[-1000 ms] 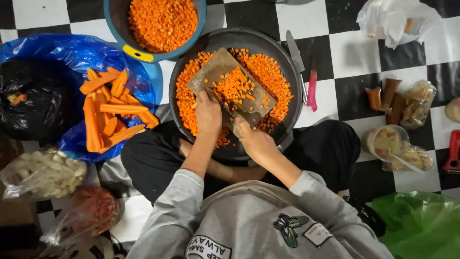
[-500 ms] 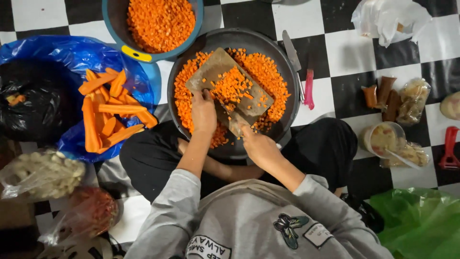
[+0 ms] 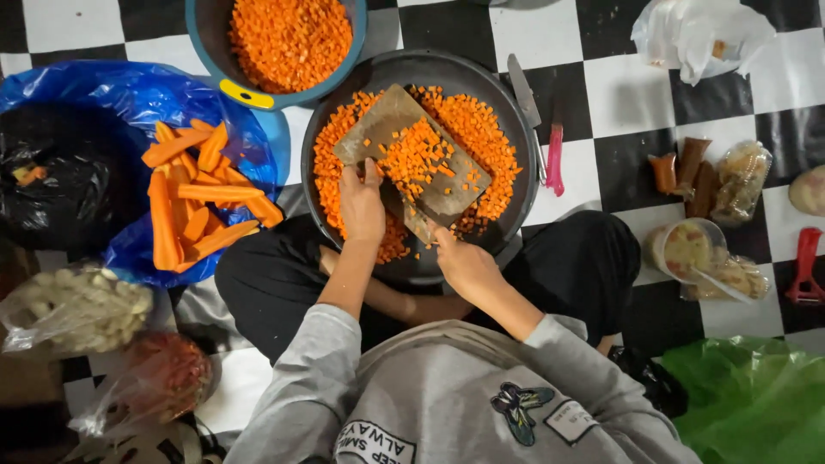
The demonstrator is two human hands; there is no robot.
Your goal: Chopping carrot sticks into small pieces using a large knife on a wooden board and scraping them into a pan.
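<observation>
Diced carrot [image 3: 416,156] sat piled on a wooden cutting board [image 3: 387,120], board resting tilted inside a big dark round pan [image 3: 516,129] on the checkered floor [image 3: 636,86]. More orange dice lay loose in the pan around the board. Left hand [image 3: 363,204] was on the board's near edge, fingers curled down over it, partly closed, touching board and carrot bits. Right hand [image 3: 462,262] was closed around a knife handle, blade [image 3: 418,225] angled toward the board's lower edge; exact grip hidden under the fingers. Person sat cross-legged, grey sleeves, pan in front of the lap. Blue bowl [image 3: 210,47] full of diced carrot stood just beyond the pan, touching its rim. Peeled carrot sticks [image 3: 193,202] lay on a blue plastic bag [image 3: 103,94] to the left. Second knife with pink handle [image 3: 555,159] lay at the pan's right side. Green bag [image 3: 756,399] bottom right, red-handled tool [image 3: 806,262] at far right.
</observation>
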